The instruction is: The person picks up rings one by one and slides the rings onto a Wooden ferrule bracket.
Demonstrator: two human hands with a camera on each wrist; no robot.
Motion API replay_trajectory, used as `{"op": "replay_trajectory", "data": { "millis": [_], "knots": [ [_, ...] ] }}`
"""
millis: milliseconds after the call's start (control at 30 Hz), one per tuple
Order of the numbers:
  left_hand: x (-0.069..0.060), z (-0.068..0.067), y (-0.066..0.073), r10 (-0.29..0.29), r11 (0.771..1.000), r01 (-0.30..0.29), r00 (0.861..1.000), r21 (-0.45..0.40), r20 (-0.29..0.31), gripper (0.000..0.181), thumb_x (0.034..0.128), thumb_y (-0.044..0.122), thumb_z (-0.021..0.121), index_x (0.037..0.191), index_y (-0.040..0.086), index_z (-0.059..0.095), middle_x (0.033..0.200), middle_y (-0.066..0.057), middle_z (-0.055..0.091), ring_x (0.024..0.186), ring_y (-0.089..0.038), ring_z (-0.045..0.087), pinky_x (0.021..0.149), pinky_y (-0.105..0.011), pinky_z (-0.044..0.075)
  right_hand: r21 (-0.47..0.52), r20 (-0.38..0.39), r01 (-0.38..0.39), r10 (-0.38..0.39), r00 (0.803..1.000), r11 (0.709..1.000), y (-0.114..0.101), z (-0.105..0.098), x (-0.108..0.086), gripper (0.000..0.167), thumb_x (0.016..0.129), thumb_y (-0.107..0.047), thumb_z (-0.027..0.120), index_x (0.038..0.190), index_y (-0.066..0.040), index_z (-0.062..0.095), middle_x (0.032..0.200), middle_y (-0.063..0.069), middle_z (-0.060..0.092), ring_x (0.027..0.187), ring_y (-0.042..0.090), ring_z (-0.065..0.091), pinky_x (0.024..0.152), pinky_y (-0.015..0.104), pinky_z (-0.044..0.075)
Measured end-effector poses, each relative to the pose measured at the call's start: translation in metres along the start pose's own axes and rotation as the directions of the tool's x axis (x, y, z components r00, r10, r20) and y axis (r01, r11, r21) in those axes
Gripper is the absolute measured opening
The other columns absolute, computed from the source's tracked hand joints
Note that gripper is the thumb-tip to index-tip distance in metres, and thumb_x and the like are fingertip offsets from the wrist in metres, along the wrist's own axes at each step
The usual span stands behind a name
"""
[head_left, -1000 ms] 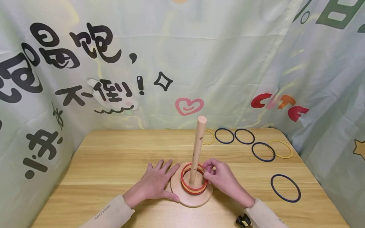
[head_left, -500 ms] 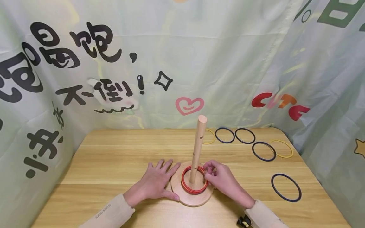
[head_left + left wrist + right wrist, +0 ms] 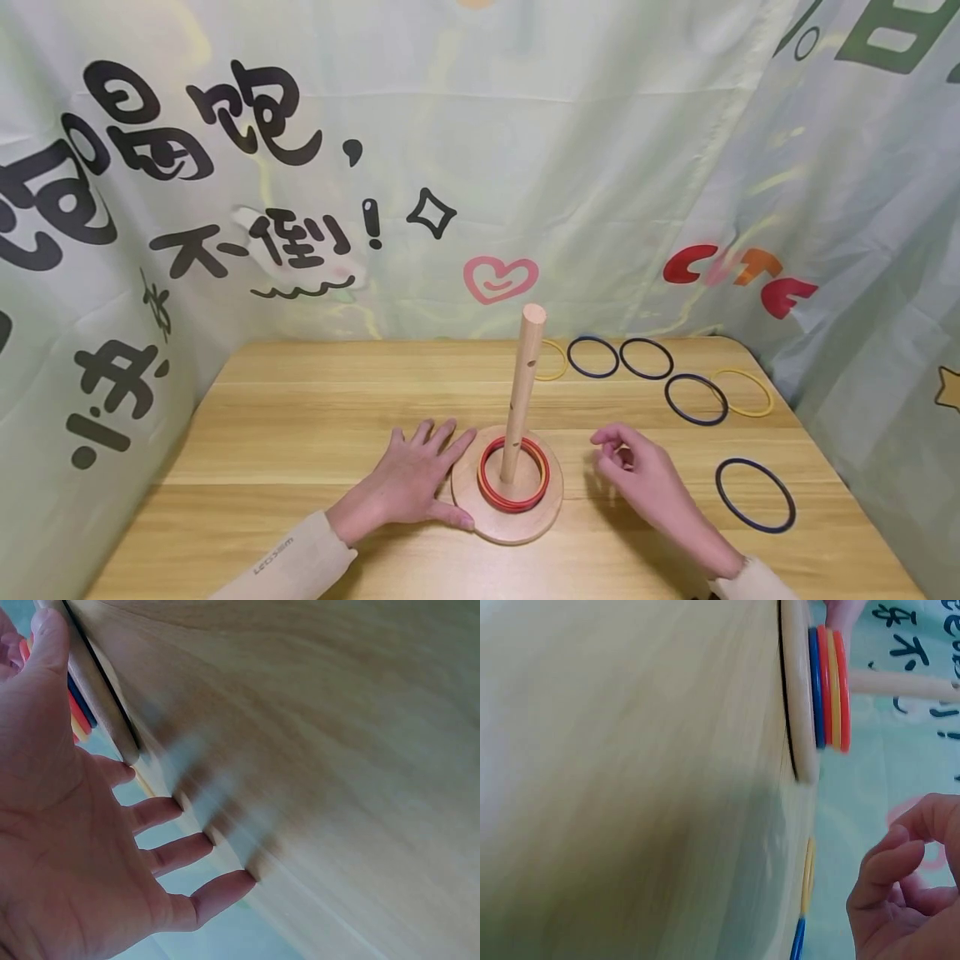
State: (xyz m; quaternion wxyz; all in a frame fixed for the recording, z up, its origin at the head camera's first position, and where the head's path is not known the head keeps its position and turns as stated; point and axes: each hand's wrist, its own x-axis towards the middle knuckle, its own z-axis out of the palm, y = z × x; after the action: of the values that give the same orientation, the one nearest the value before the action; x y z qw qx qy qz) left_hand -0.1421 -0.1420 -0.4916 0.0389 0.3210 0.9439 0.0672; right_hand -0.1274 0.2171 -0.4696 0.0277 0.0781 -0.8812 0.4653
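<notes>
A wooden peg stands upright on a round wooden base. Around its foot lies a stack of rings; the right wrist view shows blue, red, yellow and red, from the base up. My left hand is spread on the table, thumb and forefinger touching the base's left edge. In the left wrist view its fingertips press the tabletop. My right hand hovers to the right of the base with fingers loosely curled, holding nothing. The right wrist view also shows this hand apart from the stack.
Several loose rings lie at the table's back and right: a dark blue ring nearest, another blue ring overlapping a yellow ring, and more along the far edge. A printed curtain hangs around the wooden table.
The top red ring has settled flat onto the stack. My right hand has let go of it and moved right, away from the base. The left hand stays in place.
</notes>
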Motion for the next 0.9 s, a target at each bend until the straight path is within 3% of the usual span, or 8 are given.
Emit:
{"op": "replay_trajectory", "data": {
  "millis": [300, 500, 700, 900],
  "knots": [
    [0.0, -0.001, 0.0, 0.003, 1.0, -0.003, 1.0, 0.008, -0.005, 0.125, 0.0779, 0.091, 0.069, 0.172, 0.015, 0.038, 0.165, -0.024, 0.044, 0.142, -0.053, 0.048, 0.092, -0.076, 0.045, -0.08, -0.14, -0.008, -0.003, 0.99, 0.997, 0.025, -0.047, -0.019, 0.014, 0.099, -0.002, 0.076, 0.113, -0.001, 0.072, 0.093, 0.002, 0.065, 0.08, 0.006, 0.059, 0.062, 0.023, 0.049],
    [0.0, 0.001, 0.0, 0.008, 1.0, -0.008, 1.0, -0.009, -0.007, 0.124, 0.0786, 0.091, 0.069, 0.171, 0.014, 0.038, 0.165, -0.025, 0.044, 0.142, -0.055, 0.048, 0.093, -0.078, 0.044, -0.15, -0.175, -0.108, 0.081, 0.981, 0.983, 0.046, -0.074, -0.031, 0.015, 0.101, -0.01, 0.077, 0.112, -0.001, 0.072, 0.089, -0.001, 0.063, 0.073, 0.005, 0.054, 0.06, 0.023, 0.045],
    [0.0, 0.004, -0.003, 0.025, 1.0, -0.025, 0.999, -0.013, -0.031, 0.127, 0.0785, 0.093, 0.066, 0.17, 0.011, 0.038, 0.165, -0.027, 0.044, 0.14, -0.057, 0.048, 0.091, -0.081, 0.043, -0.207, -0.152, -0.217, 0.188, 0.97, 0.954, 0.068, -0.096, -0.04, 0.023, 0.104, -0.016, 0.076, 0.118, 0.002, 0.071, 0.091, 0.0, 0.063, 0.07, 0.007, 0.052, 0.06, 0.027, 0.044],
    [0.0, 0.008, -0.005, 0.014, 1.0, -0.015, 1.0, -0.009, -0.026, 0.127, 0.0784, 0.095, 0.063, 0.172, 0.013, 0.036, 0.166, -0.026, 0.042, 0.142, -0.056, 0.047, 0.093, -0.082, 0.042, -0.286, -0.081, -0.29, 0.279, 0.957, 0.913, 0.083, -0.113, -0.04, 0.036, 0.106, -0.028, 0.076, 0.121, 0.004, 0.069, 0.098, 0.003, 0.066, 0.079, 0.012, 0.055, 0.067, 0.026, 0.047]
  ]
}}
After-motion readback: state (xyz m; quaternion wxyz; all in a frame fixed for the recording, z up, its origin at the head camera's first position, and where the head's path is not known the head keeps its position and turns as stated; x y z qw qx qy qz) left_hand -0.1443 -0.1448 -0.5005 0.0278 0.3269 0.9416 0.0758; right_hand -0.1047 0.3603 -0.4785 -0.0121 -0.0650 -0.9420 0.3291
